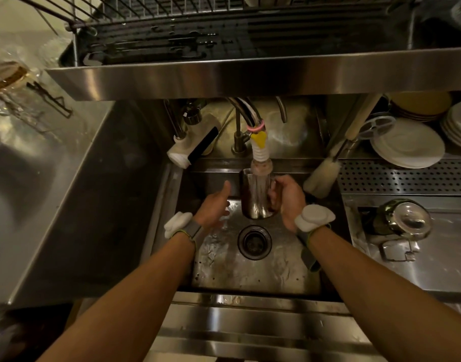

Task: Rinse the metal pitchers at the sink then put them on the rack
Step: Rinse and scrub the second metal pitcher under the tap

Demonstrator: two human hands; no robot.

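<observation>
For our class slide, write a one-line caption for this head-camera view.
Right hand holds a shiny metal pitcher under the running white ribbed faucet nozzle over the steel sink; left hand open beside it.

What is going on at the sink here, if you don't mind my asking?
A person is rinsing a metal pitcher under the tap. The right hand holds it by the handle side over the sink, water running in. The left hand is open beside it, not touching. The rack above looks wet, with no pitcher visible on it.
</observation>
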